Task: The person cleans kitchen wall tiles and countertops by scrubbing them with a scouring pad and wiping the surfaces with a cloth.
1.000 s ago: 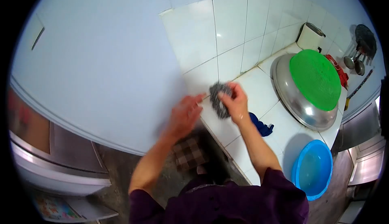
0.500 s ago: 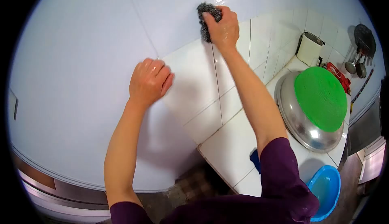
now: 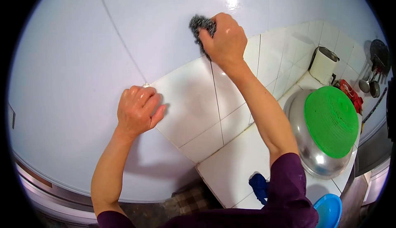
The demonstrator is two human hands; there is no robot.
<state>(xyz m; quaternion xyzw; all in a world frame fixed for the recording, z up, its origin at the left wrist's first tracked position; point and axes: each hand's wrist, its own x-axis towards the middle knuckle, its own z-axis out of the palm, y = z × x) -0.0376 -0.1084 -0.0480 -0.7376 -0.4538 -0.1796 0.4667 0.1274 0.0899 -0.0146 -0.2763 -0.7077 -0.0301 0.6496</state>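
While right grip [image 3: 227, 40] clasps wiry grey scourer [image 3: 201, 23] | left grip [image 3: 138, 111] loosely curled, contents unclear | glossy tiles [image 3: 187, 100] between

1. Silver basin [image 3: 311, 153].
2. Green mesh-patterned basket [image 3: 332, 122] atop the basin.
3. Mottled dark-grey scouring pad [image 3: 202, 26], left of the basin.
4. Navy cloth [image 3: 258, 186], lower left of the basin.
5. White wall tiles [image 3: 185, 98], dark-lined, left of the basin.

From here I can't see all of the scourer [image 3: 200, 23]: the right hand [image 3: 227, 40] covers its right side. I can't tell whether the left hand [image 3: 138, 109] touches the wall [image 3: 70, 63]. The right sleeve [image 3: 288, 180] hides part of the blue cloth [image 3: 258, 186] and some of the basin [image 3: 328, 211], which my view's near edge also crops. The green sieve [image 3: 332, 122] partly blocks a red bundle [image 3: 350, 94] I can't identify.
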